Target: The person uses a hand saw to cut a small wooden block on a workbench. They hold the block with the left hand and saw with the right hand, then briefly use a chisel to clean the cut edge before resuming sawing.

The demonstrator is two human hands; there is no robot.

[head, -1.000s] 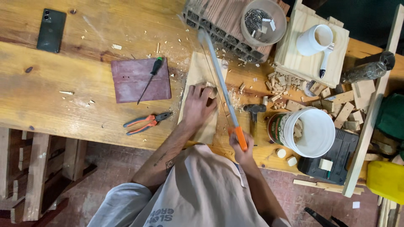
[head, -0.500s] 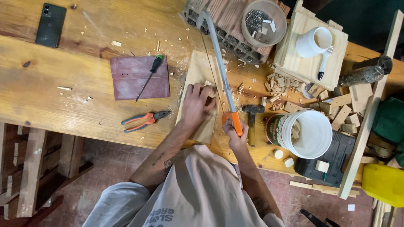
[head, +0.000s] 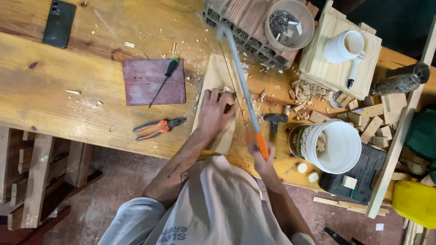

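My left hand (head: 213,113) presses flat on a pale wooden board (head: 217,77) that lies on the workbench (head: 59,86). My right hand (head: 261,156) grips the orange handle of a hacksaw (head: 240,86). Its blue-grey frame runs away from me along the board's right side, and the thin blade lies against the board's right edge by my left fingers. Sawdust and chips lie around the cut.
Orange-handled pliers (head: 156,128) and a screwdriver (head: 164,79) on a maroon sandpaper sheet (head: 147,88) lie left of the board. A phone (head: 59,22) sits far left. A hammer (head: 274,121), white bucket (head: 334,145), hollow brick (head: 250,22), bowl of nails (head: 287,25) and mug (head: 343,45) crowd the right.
The saw and my right hand have shifted back and forth along the board's edge between frames. My left hand has stayed pressed on the board.
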